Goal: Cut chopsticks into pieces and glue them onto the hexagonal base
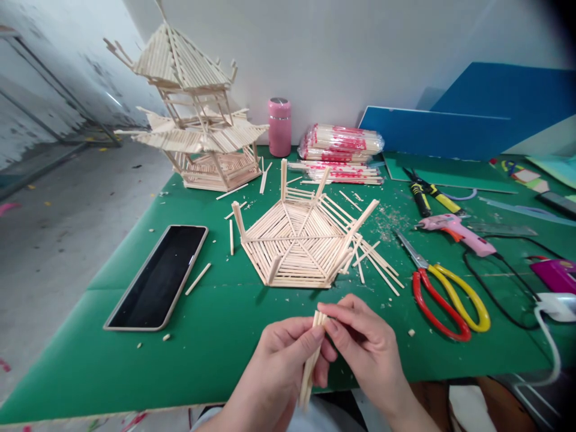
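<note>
Near the table's front edge, my left hand (288,360) is closed around a small bundle of wooden sticks (308,375), thumb on top. The fingertips of my right hand (366,345) pinch the bundle's upper end. The sticks slant upward, away from me; how many there are I cannot tell. Just beyond my hands lies a six-sided base of wooden sticks (274,240), with short posts standing at its corners. Loose sticks (382,270) lie against its right side.
A pagoda model of sticks (202,138) stands at the back left, by a pink flask (279,129) and packs of chopsticks (342,144). A phone (157,279) lies left. Scissors (443,294), a pink glue gun (459,233) with its cord, and pliers (432,195) lie right.
</note>
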Tool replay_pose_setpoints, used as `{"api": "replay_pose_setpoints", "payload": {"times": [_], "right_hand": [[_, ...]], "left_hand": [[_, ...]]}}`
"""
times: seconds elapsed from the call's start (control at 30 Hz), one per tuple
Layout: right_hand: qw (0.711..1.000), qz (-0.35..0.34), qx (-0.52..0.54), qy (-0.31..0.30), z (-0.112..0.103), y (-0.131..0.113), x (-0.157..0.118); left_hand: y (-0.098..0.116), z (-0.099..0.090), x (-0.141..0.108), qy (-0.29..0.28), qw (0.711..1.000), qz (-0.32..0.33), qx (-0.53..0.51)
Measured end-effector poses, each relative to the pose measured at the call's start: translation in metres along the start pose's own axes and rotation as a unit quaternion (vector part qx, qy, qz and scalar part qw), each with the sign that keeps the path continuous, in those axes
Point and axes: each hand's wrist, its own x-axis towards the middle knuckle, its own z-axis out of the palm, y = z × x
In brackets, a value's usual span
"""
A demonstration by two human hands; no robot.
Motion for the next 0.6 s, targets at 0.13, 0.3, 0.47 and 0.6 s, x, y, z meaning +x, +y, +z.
{"api": "replay_pose_setpoints", "payload": {"times": [0.13, 0.3, 0.47, 0.6], "right_hand": [[1.0, 0.001, 0.0, -0.006, 0.0, 0.002, 0.001], [1.0, 0.007, 0.001, -0.004, 0.001, 0.001, 0.001], [0.996, 0.073, -0.007, 0.041, 0.0, -0.003, -0.001], [0.994, 0.105, -0.026, 0.014, 0.0, -0.008, -0.006]], "left_hand": [[0.0, -0.001, -0.002, -0.002, 1.0, -0.011, -0.003], [0.003, 0.001, -0.003, 0.001, 1.0, -0.003, -0.01], [0.014, 0.002, -0.002, 0.07, 0.994, 0.019, -0.077], [0.015, -0.001, 0.0, 0.104, 0.986, 0.051, -0.124]]}}
